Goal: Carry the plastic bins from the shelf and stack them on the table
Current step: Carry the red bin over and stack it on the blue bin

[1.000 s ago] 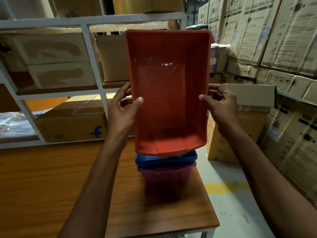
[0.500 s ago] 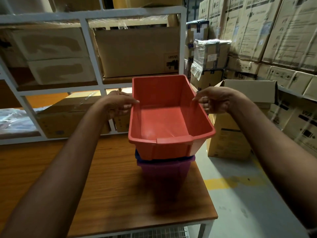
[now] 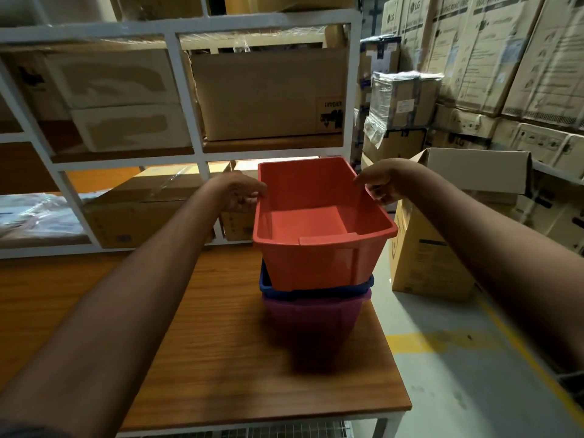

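A red plastic bin (image 3: 319, 263) sits upright, nested in a blue bin (image 3: 316, 290) of which only the rim shows. Under that is a purple bin (image 3: 313, 320). The stack stands near the right end of the wooden table (image 3: 221, 358). My left hand (image 3: 237, 191) pinches the red bin's left rim near its far corner. On the opposite side, my right hand (image 3: 385, 181) holds the right rim, thumb over the edge. Both arms reach forward over the table.
A white metal shelf (image 3: 186, 99) with cardboard boxes stands just behind the table. An open cardboard box (image 3: 423, 257) sits on the floor right of the stack. Tall stacked cartons (image 3: 493, 58) fill the right side. A yellow line (image 3: 442, 341) marks the concrete floor.
The red bin was tilted up facing me, then turned level and came down into the blue bin. Both hands followed it down, staying on its rims.
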Action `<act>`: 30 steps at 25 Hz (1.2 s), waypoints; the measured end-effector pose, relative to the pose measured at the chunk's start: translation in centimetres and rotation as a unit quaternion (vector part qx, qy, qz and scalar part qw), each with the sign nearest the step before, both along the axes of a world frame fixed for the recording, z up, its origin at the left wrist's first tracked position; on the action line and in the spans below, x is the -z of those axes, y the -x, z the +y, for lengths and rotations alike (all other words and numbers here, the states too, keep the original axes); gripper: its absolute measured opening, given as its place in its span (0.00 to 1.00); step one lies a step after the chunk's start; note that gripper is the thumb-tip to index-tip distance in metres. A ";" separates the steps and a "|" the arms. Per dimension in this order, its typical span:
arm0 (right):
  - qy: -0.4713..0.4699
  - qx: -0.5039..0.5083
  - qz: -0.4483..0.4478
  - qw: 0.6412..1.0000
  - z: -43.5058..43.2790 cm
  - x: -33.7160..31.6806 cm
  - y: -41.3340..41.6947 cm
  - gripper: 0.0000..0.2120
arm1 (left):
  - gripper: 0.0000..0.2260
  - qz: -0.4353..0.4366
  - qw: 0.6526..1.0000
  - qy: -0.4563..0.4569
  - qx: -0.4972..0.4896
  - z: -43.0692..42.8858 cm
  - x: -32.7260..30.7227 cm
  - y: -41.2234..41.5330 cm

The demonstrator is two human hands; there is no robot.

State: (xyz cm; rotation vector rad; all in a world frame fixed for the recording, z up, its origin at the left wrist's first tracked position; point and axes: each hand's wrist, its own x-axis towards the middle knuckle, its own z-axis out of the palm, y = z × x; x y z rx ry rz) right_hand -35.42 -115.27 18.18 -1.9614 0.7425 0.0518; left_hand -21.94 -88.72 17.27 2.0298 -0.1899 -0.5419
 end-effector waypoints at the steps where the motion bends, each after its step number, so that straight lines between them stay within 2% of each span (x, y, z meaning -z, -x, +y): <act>1: 0.006 0.004 0.003 1.000 0.1 0.1 -0.4 0.13 | 0.05 -0.001 1.000 -0.011 0.001 -0.2 0.2 -0.2; 6: 0.031 -0.005 0.034 0.999 -0.1 0.6 -1.9 0.17 | 0.07 0.009 0.998 -0.055 0.007 -0.9 0.8 -1.4; 10: 0.027 -0.015 0.057 0.998 -0.4 0.7 -2.3 0.05 | 0.09 0.019 0.997 -0.076 0.019 -1.4 1.0 -2.2; 13: -0.021 0.007 0.060 0.998 -1.3 1.0 -2.7 0.03 | 0.09 0.032 0.996 -0.077 0.017 -1.9 1.2 -2.5; 16: -0.071 0.038 0.059 0.995 -2.1 1.5 -3.2 0.08 | 0.06 0.048 0.996 -0.069 0.006 -2.2 1.3 -2.7; 21: -0.091 0.040 0.054 0.994 -2.6 1.7 -3.7 0.13 | 0.04 0.025 0.998 -0.051 -0.008 -2.7 1.3 -3.2; 26: -0.024 0.027 0.082 0.996 -1.7 2.7 -3.8 0.04 | 0.03 0.034 0.998 -0.057 -0.009 -2.7 2.4 -2.9; 28: -0.017 0.022 0.092 0.995 -1.5 3.3 -3.6 0.06 | 0.02 0.046 0.997 -0.062 -0.010 -2.6 3.2 -2.6; 30: -0.055 0.032 0.101 0.993 -1.8 3.7 -3.3 0.11 | 0.02 0.059 0.996 -0.060 -0.015 -2.4 4.1 -2.4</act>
